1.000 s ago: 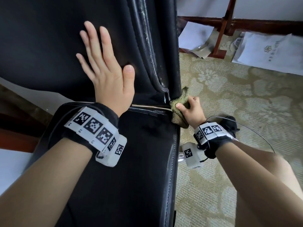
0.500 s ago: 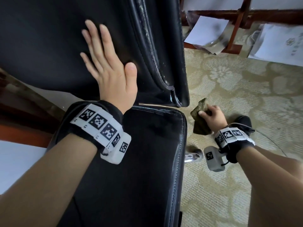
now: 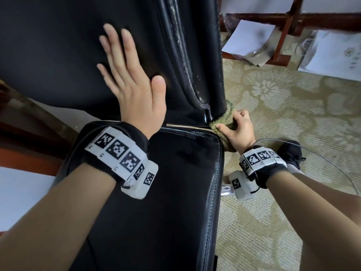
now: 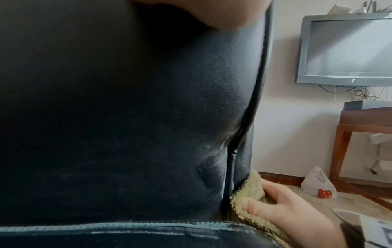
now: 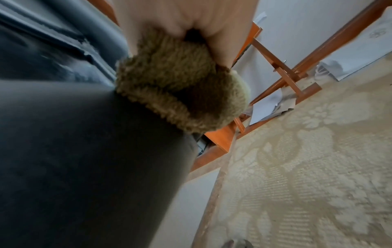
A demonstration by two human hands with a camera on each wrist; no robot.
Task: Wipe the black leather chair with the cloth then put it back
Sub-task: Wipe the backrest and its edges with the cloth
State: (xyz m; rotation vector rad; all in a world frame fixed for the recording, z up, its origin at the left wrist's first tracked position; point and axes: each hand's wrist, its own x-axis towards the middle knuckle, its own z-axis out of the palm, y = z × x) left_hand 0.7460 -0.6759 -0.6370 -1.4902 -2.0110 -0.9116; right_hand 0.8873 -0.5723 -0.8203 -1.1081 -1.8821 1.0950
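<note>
The black leather chair (image 3: 58,55) fills the left of the head view, its seat (image 3: 166,192) below and backrest above. My left hand (image 3: 129,79) lies flat with straight fingers against the backrest front. My right hand (image 3: 237,128) grips a bunched olive-green cloth (image 3: 222,124) and presses it to the right outer edge of the chair where backrest meets seat. The left wrist view shows the cloth (image 4: 250,191) against the chair's side edge (image 4: 244,159), held by the right hand (image 4: 282,206). In the right wrist view the cloth (image 5: 176,83) bulges from my fist beside the chair (image 5: 84,151).
Patterned beige carpet (image 3: 293,114) lies right of the chair. A red-brown wooden frame (image 3: 283,30) with white papers (image 3: 248,38) stands at the back right. My black shoe (image 3: 291,153) and a thin cable (image 3: 322,159) are near my right wrist. A wall television (image 4: 347,48) and plastic bag (image 4: 318,186) stand beyond.
My right hand drew the cloth away from the chair to the right half a second ago, and now presses it against the chair's right edge again. The left hand stays flat on the backrest.
</note>
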